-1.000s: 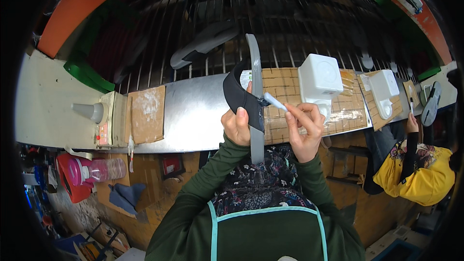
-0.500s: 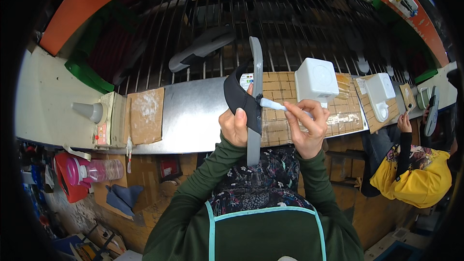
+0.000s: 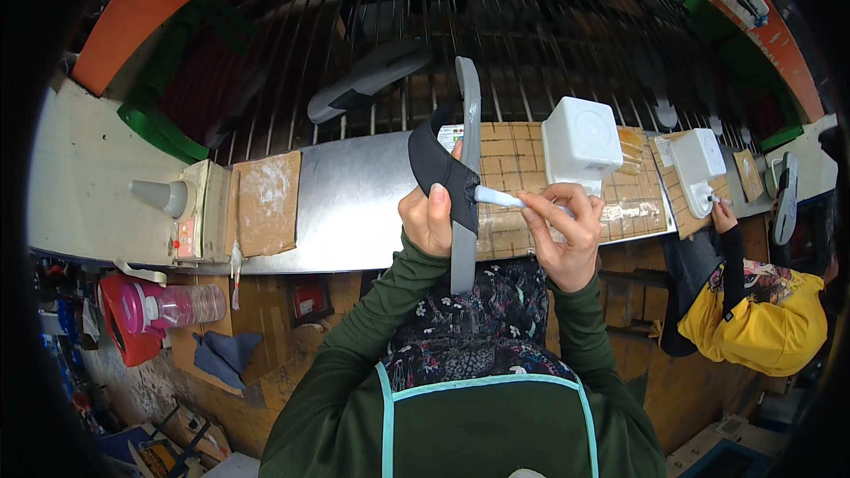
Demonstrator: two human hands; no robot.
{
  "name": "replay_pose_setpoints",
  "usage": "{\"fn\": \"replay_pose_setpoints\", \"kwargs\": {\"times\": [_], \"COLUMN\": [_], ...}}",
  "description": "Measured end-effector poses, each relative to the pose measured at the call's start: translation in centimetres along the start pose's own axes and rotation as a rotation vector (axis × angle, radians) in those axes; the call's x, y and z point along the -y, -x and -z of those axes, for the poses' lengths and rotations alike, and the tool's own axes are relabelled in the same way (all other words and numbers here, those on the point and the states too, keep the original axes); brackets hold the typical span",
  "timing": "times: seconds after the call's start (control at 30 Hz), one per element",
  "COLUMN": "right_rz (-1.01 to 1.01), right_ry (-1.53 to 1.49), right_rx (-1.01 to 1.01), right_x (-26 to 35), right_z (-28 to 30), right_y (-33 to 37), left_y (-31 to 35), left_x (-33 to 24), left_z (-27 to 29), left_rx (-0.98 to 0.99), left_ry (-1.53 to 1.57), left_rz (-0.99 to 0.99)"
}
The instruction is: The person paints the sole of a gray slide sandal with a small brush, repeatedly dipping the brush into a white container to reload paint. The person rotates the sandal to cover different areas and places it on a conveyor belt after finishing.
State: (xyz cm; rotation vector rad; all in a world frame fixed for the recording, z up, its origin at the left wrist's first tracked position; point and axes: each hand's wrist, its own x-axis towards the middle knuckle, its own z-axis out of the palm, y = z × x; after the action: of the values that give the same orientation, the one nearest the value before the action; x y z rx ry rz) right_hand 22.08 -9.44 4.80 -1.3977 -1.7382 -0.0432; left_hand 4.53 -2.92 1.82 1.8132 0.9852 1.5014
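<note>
Over the front edge of the metal bench, in the head view, you hold a sandal on edge, its grey sole standing nearly upright before your lap and its black strap bulging to your left. The work looks partway along, as far as one can judge: strap and sole sit together, and your brush meets the sandal at the dark seam on the right side, about midway along its length. Pale glints show on the far part of the sole, though you cannot tell from here whether they are a wet coat or mere shine. The near part looks duller, so the seam, and perhaps that stretch, seems left to cover; the face turned away is hidden. As for where things lie, the sandal is between your hands, touching the left and reached on the right only by the brush. Your left hand grips it firmly from the left, thumb on the strap and a fingertip showing behind. Your right hand pinches the brush between thumb and forefinger, the other fingers loosely curled, and stands just beside the sandal without touching it. Beyond that hand, a white tub stands on cardboard. A second sandal rests on the barred rack past the bench, well apart from both hands. Farther right sits a co-worker in yellow.
</note>
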Motion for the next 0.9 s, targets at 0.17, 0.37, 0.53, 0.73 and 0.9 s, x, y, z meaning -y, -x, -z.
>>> {"fn": "replay_pose_setpoints", "kwargs": {"times": [0.17, 0.37, 0.53, 0.73, 0.9], "right_rz": [0.003, -0.002, 0.006, 0.022, 0.051], "right_ry": [-0.006, 0.008, 0.021, 0.018, -0.056], "right_rx": [0.012, 0.038, 0.053, 0.057, 0.124], "right_x": [0.4, 0.9, 1.1, 1.3, 1.0], "right_z": [0.2, 0.6, 0.9, 1.0, 1.5], "right_y": [0.1, 0.2, 0.2, 0.4, 0.4], "left_y": [0.0, 0.2, -0.3, -0.9, -0.8], "left_x": [0.0, 0.5, 1.2, 1.0, 0.8], "left_z": [0.2, 0.3, -0.3, -0.5, -0.6], "left_rx": [-0.008, 0.012, -0.032, -0.094, -0.080], "left_ry": [0.027, 0.028, 0.051, 0.062, 0.092], "left_rz": [0.029, 0.045, -0.034, -0.112, -0.059]}}
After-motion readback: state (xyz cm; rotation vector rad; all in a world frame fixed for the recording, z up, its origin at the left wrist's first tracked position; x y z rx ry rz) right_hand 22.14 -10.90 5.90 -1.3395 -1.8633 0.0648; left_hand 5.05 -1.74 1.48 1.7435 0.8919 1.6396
